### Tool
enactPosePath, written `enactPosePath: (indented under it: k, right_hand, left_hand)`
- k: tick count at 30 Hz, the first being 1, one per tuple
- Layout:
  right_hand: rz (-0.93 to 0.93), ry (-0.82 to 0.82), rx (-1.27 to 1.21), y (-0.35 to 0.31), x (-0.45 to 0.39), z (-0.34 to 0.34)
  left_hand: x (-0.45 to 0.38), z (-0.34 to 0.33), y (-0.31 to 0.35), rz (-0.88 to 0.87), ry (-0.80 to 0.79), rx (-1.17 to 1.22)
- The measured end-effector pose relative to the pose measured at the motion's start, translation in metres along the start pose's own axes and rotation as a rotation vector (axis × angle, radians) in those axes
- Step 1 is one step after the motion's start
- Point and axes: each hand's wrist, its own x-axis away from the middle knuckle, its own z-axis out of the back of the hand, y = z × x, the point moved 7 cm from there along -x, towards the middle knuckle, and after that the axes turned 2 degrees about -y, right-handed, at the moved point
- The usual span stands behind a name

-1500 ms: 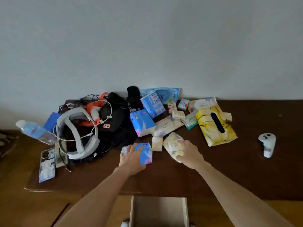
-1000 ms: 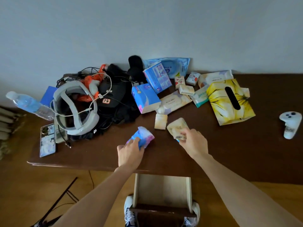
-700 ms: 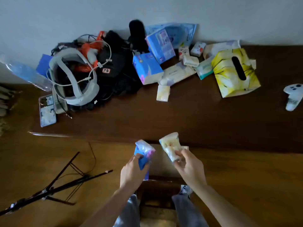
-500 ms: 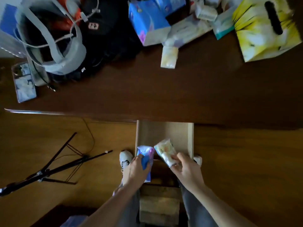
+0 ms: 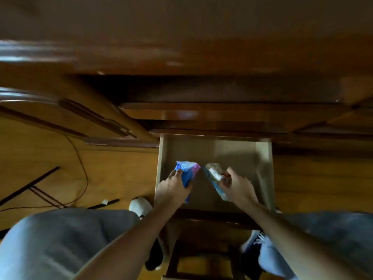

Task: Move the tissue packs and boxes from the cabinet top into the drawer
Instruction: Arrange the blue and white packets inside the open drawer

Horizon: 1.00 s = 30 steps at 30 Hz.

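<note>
Dark, glossy wood fills the top of the view, the cabinet (image 5: 181,57) blurred by camera motion, and below its front edge a pale drawer (image 5: 264,158) stands pulled out over a yellow-brown wooden floor (image 5: 40,158). Both hands are inside that drawer. The left hand (image 5: 173,188) is clamped on a blue tissue pack (image 5: 186,170) with a pink-and-white end; its fingers (image 5: 177,174) curl over the near side of the pack, the thumb tucked under, and the pack's far end points away toward the back of the drawer. It sits on the left half of the drawer, just inside the left wall. Whether the pack touches the drawer bottom, the blur does not let me say.

Over on the right, the right hand (image 5: 238,186) grips a cream-and-blue tissue pack (image 5: 215,174), fingers closed around its middle, the pack tilted with its pale end aimed up and to the left. The two packs lie near each other at their far ends, a narrow gap between them. The right part of the drawer bottom is bare and shadowed.

Down at the bottom, grey trouser legs (image 5: 60,239) frame both forearms, and a white shoe (image 5: 140,206) peeks out just beside the drawer's left wall. On the floor to the left lie thin black tripod legs (image 5: 30,184) and a dark cable (image 5: 82,170).
</note>
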Motion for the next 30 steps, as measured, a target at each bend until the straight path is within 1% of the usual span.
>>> enactPosePath:
  k: [3,5,7,8,10,12,15,16,18,20,22,24,26,28,29,30]
  right_hand:
    - [0.059,0.12,0.067,0.01,-0.037,-0.018]
    - [0.121,0.229,0.08,0.01,-0.055,-0.025]
    - [0.158,0.321,0.128,0.008,-0.057,-0.023]
    - [0.151,0.348,0.137,0.013,-0.052,-0.02]
    - [0.079,0.383,0.14,0.032,-0.023,-0.018]
    - [0.054,0.396,0.162,0.047,0.003,-0.013]
    - [0.019,0.43,0.301,0.056,0.019,-0.007]
    - [0.017,0.424,0.369,0.058,0.023,-0.007]
    - [0.0,0.359,0.532,0.063,0.029,-0.013]
    - [-0.011,0.218,0.713,0.068,0.03,-0.025]
    - [0.05,0.045,0.782,0.072,0.027,-0.046]
    - [0.045,-0.028,0.749,0.079,0.024,-0.055]
    - [0.031,-0.062,0.738,0.084,0.022,-0.052]
    - [0.013,-0.052,0.717,0.089,0.024,-0.045]
    - [0.004,0.006,0.673,0.089,0.025,-0.033]
    - [-0.004,0.091,0.612,0.09,0.028,-0.018]
  left_hand:
    - [-0.027,-0.032,-0.008,0.061,0.099,0.031]
    - [-0.042,-0.049,-0.007,0.06,0.171,0.045]
    - [-0.048,-0.06,-0.004,0.066,0.182,0.084]
    - [-0.047,-0.065,-0.004,0.079,0.174,0.096]
    - [-0.028,-0.07,-0.002,0.149,0.125,0.089]
    - [-0.007,-0.068,0.012,0.105,0.131,0.082]
    - [0.008,-0.05,0.034,0.052,0.19,0.063]
    - [0.01,-0.047,0.035,0.06,0.205,0.059]
    - [0.021,-0.046,0.034,0.083,0.204,0.087]
    - [0.028,-0.047,0.031,0.067,0.192,0.196]
    - [0.026,-0.056,0.024,0.053,0.172,0.292]
    - [0.022,-0.061,0.017,0.066,0.165,0.3]
    - [0.02,-0.059,0.014,0.081,0.21,0.188]
    - [0.021,-0.054,0.016,0.068,0.333,0.037]
    - [0.021,-0.052,0.02,0.063,0.39,0.016]
    - [0.02,-0.054,0.023,0.054,0.424,0.047]
